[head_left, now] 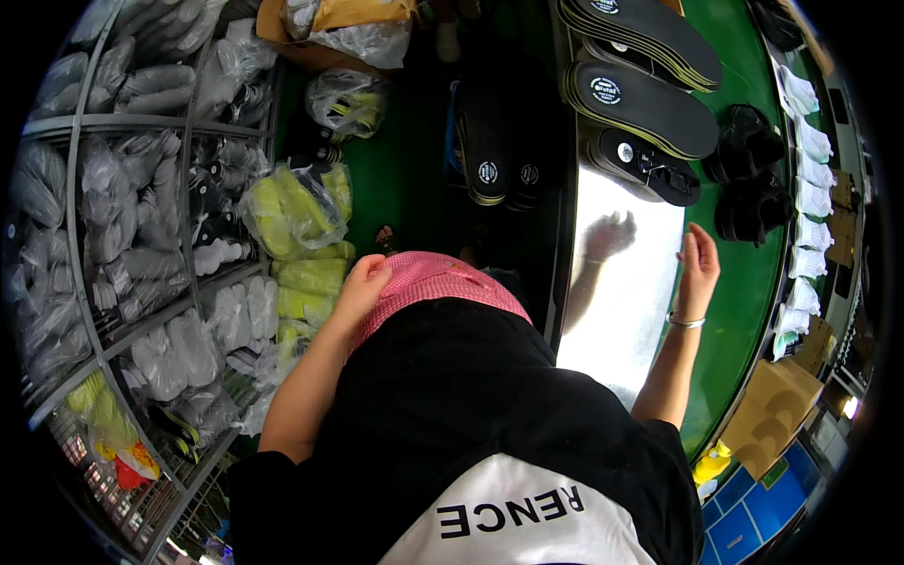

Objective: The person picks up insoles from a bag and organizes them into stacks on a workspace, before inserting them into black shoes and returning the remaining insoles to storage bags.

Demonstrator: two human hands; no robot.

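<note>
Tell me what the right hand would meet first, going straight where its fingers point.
Probably the nearest black insoles, just beyond the right hand; it might pass above them, depth is unclear.

A shoe workshop, judging by stacked insoles [645,108], black shoes [753,209], loaded rack [141,120].

On the left, a rack [141,120] holds bags [158,358] on its shelves. On the right, insoles [640,108] lie stacked at the far end of a table [617,325], with shoes [750,174] just right of them. Farther right and nearer the person stands a box [767,410].
</note>
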